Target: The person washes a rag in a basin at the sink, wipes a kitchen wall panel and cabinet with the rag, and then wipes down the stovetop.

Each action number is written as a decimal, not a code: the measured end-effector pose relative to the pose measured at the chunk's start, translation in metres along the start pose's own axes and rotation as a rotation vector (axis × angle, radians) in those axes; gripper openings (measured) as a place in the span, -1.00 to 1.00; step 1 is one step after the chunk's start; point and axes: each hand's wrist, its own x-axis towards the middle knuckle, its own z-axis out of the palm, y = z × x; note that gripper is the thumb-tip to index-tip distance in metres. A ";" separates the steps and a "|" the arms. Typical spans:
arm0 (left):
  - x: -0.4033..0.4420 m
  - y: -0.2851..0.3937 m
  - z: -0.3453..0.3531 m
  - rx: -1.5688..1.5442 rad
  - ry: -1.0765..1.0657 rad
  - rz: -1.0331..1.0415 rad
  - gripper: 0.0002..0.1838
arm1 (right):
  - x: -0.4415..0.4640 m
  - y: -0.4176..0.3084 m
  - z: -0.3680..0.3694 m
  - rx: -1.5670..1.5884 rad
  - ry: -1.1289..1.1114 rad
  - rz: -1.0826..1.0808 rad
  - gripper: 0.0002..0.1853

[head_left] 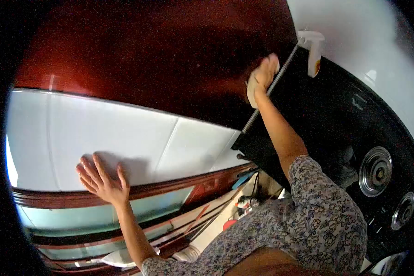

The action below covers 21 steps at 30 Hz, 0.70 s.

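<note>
My left hand (103, 181) lies on the white tiled surface (124, 124), fingers spread and nothing in them. My right hand (266, 73) presses a pale cream cloth (252, 92) against the glossy dark red panel (161, 55), close to its metal-trimmed edge. The cloth pokes out on both sides of the fingers; a little motion blur hides its exact shape. Just beyond that hand, a white spray bottle (314, 55) is at the upper end of the metal strip (276, 83).
A black cooktop (326, 115) with round metal burners (376, 171) is on the right, next to a pale glossy surface (368, 32). Below the tiles run a dark red wooden ledge (78, 198) and glass-fronted panels (78, 218). A red round item (229, 224) is lower down.
</note>
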 end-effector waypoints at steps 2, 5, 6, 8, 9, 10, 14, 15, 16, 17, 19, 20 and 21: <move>0.000 0.000 0.000 0.000 -0.012 -0.006 -0.35 | -0.042 0.045 0.008 -0.218 -0.004 0.106 -0.59; 0.000 0.001 0.000 0.000 0.001 -0.018 -0.34 | -0.058 -0.014 -0.001 -0.087 -0.130 0.097 -0.60; 0.000 0.001 0.001 -0.005 0.001 -0.019 -0.34 | -0.058 -0.099 -0.023 0.309 -0.132 0.166 -0.59; -0.002 -0.001 0.004 -0.023 0.007 -0.017 -0.35 | -0.060 -0.226 -0.054 0.504 -0.237 -0.096 -0.54; -0.001 -0.002 0.003 -0.049 0.014 -0.007 -0.35 | -0.062 -0.261 -0.060 0.451 -0.273 -0.339 -0.47; -0.001 -0.002 0.004 -0.042 0.013 0.006 -0.34 | -0.064 -0.295 -0.066 0.416 -0.295 -0.582 -0.39; -0.003 -0.006 0.005 -0.018 0.008 0.030 -0.32 | -0.080 -0.326 -0.044 0.403 -0.123 -0.856 -0.39; -0.002 -0.005 0.005 -0.017 0.007 0.029 -0.32 | -0.082 -0.307 -0.047 0.398 -0.148 -0.866 -0.39; -0.001 -0.004 0.006 -0.012 0.007 0.035 -0.33 | -0.085 -0.279 -0.055 0.368 -0.281 -0.831 -0.33; -0.003 -0.006 0.008 -0.001 0.007 0.039 -0.31 | -0.087 -0.246 -0.063 0.294 -0.453 -0.758 -0.26; -0.004 -0.007 0.010 -0.016 0.018 0.046 -0.30 | -0.095 -0.159 -0.073 0.187 -0.590 -0.508 -0.20; -0.004 -0.011 0.010 0.008 -0.009 0.069 -0.30 | -0.100 -0.113 -0.071 0.125 -0.512 -0.341 -0.25; -0.004 -0.009 0.011 0.022 0.002 0.066 -0.29 | -0.104 -0.067 -0.068 0.076 -0.439 -0.169 -0.28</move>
